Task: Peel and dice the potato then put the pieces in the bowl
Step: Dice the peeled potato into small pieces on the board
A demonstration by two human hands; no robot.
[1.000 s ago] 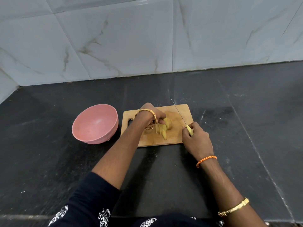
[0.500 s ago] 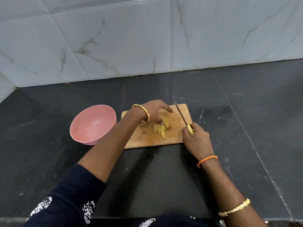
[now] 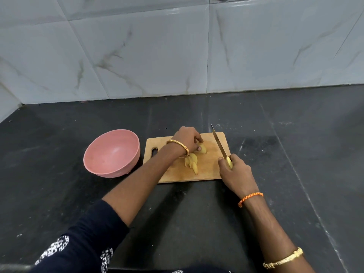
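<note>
A wooden cutting board (image 3: 210, 170) lies on the dark counter. On it sit several pale yellow potato slices (image 3: 192, 163) near the middle. My left hand (image 3: 188, 139) curls over a larger peeled potato piece (image 3: 202, 149) at the board's far side, thumb and fingers pinching it. My right hand (image 3: 235, 173) grips the yellow handle of a knife (image 3: 219, 143), whose blade points away over the board's right part, lifted off the potato. An empty pink bowl (image 3: 112, 152) stands just left of the board.
The black stone counter (image 3: 295, 154) spreads wide to the right and in front. A grey marble-tiled wall (image 3: 177, 56) rises behind it, with a corner at the far left.
My left hand moved from the sliced pieces toward the board's far side and now pinches the larger piece. The knife blade lifted slightly and stays to the right.
</note>
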